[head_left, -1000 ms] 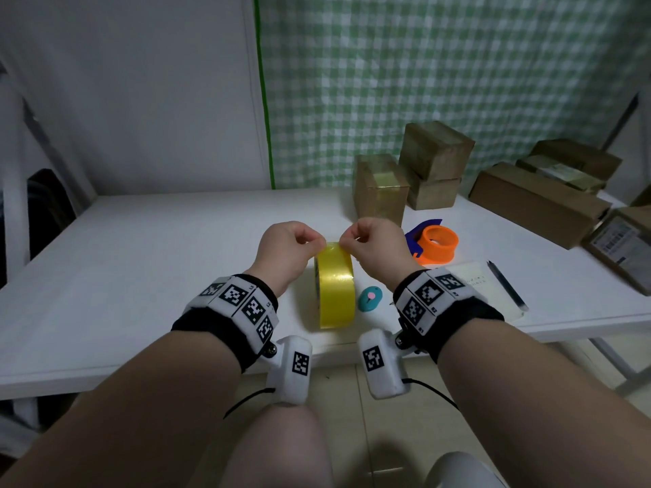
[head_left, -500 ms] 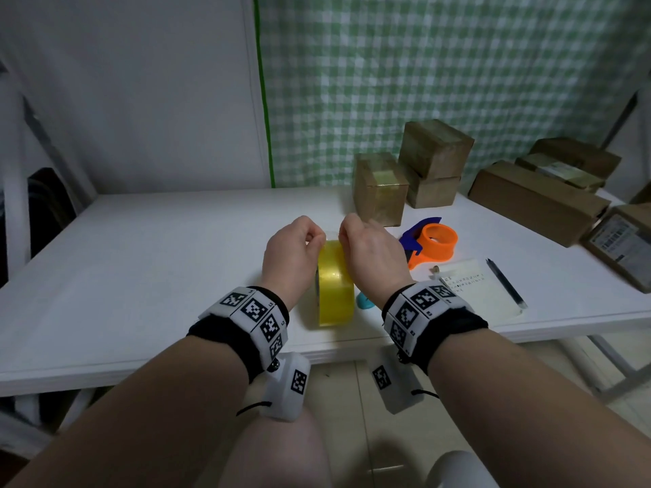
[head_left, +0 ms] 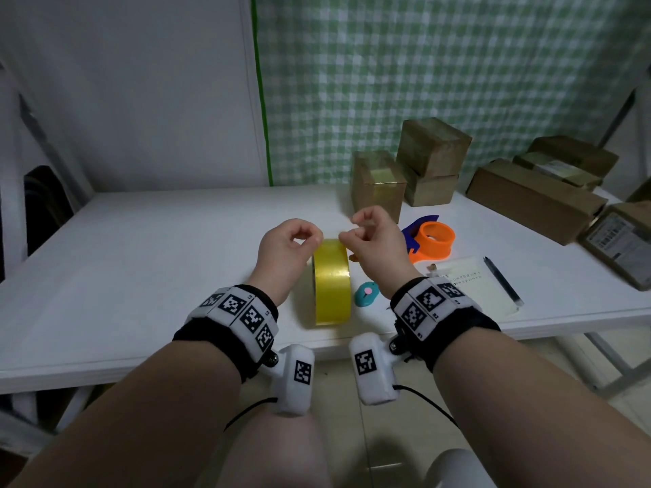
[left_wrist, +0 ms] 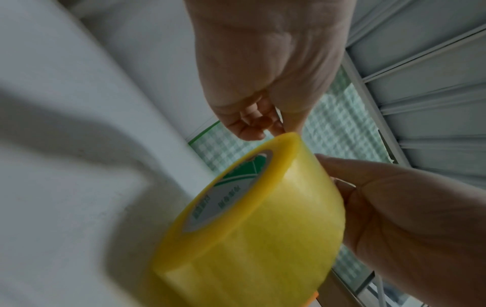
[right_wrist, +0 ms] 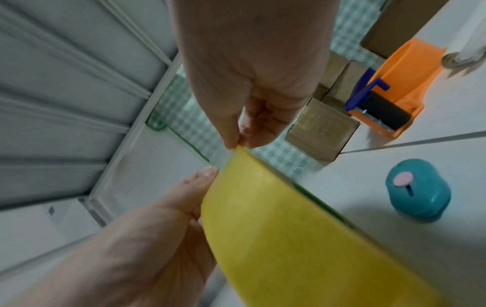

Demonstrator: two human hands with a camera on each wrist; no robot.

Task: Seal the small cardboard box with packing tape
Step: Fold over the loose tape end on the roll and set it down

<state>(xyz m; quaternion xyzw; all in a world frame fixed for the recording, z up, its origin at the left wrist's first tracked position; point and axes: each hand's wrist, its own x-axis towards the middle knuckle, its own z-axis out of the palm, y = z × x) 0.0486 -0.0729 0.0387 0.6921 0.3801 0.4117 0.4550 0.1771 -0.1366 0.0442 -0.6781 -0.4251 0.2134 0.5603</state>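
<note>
A yellow packing tape roll [head_left: 333, 287] stands on edge on the white table [head_left: 141, 276], near its front edge. My left hand [head_left: 315, 241] is at the roll's top left with fingers curled, and its thumb lies against the roll's side. My right hand [head_left: 343, 237] pinches the top rim from the right; the right wrist view shows its thumb and finger closed on the tape roll [right_wrist: 289, 238] at the edge. The small cardboard box [head_left: 378, 184], with a tape strip across its top, stands just behind the hands, untouched.
An orange tape dispenser [head_left: 431, 241] lies right of the hands. A teal cutter [head_left: 366, 294] sits beside the roll, with a notepad [head_left: 472, 287] and pen [head_left: 502, 280] further right. Stacked boxes [head_left: 431, 149] and long boxes [head_left: 532, 199] fill the back right.
Half a second ago both hands clasped the roll's sides lower down. They have since risen to its top rim and pinch there. The roll has stayed in place.
</note>
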